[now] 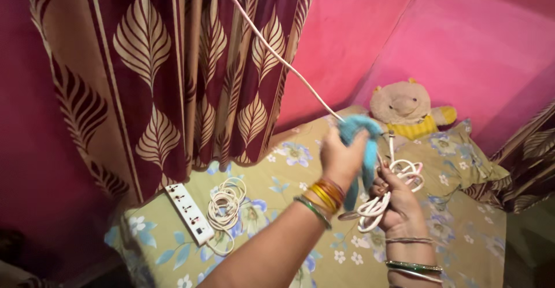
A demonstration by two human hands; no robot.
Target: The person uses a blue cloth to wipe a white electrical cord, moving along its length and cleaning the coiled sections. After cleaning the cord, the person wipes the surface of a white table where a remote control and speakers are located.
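Left hand (342,155) clenches a blue cloth (361,132) around a taut white cable (277,57); right hand (399,204) fingers grasp the cable's coils (381,198) just below.

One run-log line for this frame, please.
left hand: wiping cable with cloth | right hand: holding coiled cable

A maroon curtain (173,74) with cream leaf prints is hanging beside pink walls (462,45), while a teddy bear (407,110) is sitting on the floral bedsheet (462,230) near a white power strip (189,213).
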